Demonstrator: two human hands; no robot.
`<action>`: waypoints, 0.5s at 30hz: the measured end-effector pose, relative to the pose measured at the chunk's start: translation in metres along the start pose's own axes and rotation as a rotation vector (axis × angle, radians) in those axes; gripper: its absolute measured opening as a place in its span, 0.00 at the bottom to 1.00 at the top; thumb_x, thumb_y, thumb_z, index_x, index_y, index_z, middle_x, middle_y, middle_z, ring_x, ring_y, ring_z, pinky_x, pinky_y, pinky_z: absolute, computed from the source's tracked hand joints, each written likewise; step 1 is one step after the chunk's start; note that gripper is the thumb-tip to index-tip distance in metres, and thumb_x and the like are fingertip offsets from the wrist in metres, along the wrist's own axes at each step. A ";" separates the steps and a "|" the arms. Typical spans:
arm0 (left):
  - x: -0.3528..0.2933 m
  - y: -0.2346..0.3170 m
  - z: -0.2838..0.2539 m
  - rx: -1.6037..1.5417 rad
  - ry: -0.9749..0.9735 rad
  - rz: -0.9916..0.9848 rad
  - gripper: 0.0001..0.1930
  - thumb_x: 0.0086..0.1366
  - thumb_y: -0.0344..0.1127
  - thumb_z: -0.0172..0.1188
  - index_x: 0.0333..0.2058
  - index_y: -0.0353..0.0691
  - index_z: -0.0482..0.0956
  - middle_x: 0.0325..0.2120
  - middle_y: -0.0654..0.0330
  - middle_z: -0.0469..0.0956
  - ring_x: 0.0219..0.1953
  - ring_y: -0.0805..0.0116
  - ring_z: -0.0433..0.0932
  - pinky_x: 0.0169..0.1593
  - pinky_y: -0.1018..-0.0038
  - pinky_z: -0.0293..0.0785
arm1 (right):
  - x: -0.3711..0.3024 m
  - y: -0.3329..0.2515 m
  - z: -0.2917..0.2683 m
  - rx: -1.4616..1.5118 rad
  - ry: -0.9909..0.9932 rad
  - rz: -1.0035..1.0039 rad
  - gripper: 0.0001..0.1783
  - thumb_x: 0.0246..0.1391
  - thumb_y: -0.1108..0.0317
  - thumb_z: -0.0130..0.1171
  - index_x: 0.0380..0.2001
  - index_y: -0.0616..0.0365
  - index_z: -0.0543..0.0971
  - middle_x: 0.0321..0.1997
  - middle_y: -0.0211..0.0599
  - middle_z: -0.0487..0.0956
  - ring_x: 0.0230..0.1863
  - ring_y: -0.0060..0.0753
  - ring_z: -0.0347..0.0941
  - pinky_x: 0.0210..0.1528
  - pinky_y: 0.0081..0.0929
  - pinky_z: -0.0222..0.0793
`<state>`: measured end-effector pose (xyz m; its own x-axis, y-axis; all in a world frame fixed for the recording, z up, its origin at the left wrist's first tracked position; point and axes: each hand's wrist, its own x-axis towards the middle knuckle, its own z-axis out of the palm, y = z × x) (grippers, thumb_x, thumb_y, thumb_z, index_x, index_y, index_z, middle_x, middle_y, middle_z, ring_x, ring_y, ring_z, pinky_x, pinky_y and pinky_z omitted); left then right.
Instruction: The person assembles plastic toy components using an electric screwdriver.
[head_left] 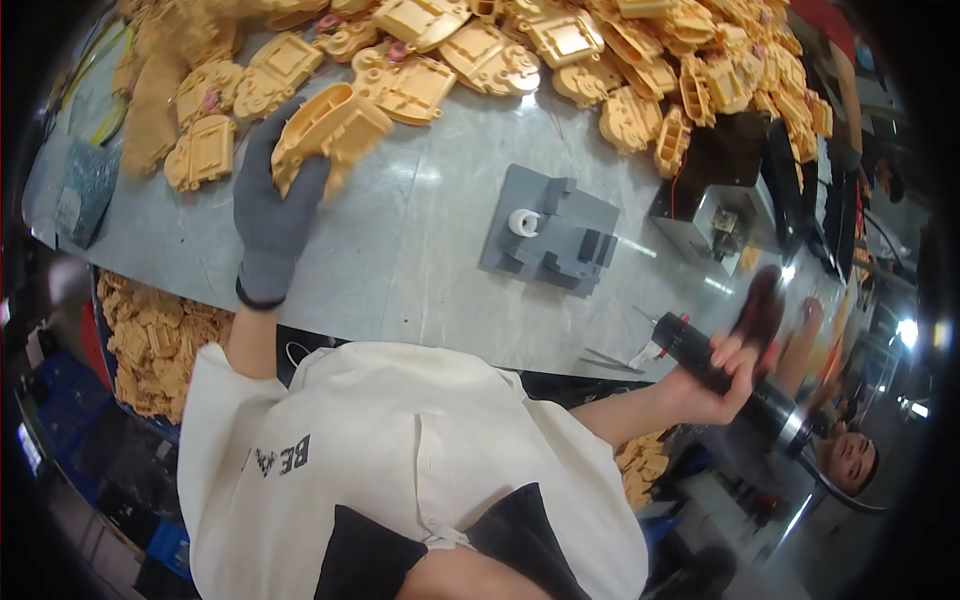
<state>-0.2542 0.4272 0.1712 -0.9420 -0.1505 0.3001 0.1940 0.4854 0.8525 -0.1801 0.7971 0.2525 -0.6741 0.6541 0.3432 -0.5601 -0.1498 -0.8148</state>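
Note:
My left hand (pixel 273 215), in a grey glove with a dark band at the wrist, is closed on a yellow plastic housing (pixel 330 130). It holds the part just above the table, at the near edge of the pile. My bare right hand (pixel 722 385) is wrapped round a black electric screwdriver (pixel 690 355) whose thin bit points to the upper left. Between the hands a grey fixture block (pixel 552 232) with a white round post (pixel 523 222) lies on the metal table (pixel 400 270); no housing sits on it.
A heap of yellow housings (pixel 590 40) covers the table's far side. A metal box with a dark top (pixel 715 225) stands right of the fixture. Tweezers (pixel 615 362) lie near the front edge. Below left is a bin of housings (pixel 160 340). Another person (pixel 850 460) is at the right.

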 end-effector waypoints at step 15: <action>-0.003 0.085 0.144 0.258 -0.453 0.468 0.22 0.55 0.40 0.52 0.50 0.48 0.69 0.43 0.47 0.70 0.44 0.52 0.69 0.46 0.58 0.65 | -0.006 0.008 -0.011 -0.048 0.133 0.084 0.21 0.43 0.74 0.49 0.45 0.58 0.65 0.18 0.29 0.61 0.19 0.25 0.59 0.30 0.28 0.59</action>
<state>-0.2742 0.5932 0.1805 -0.8074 0.4712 0.3551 0.5890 0.6089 0.5313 -0.1758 0.7999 0.2390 -0.6457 0.7339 0.2107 -0.4791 -0.1747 -0.8602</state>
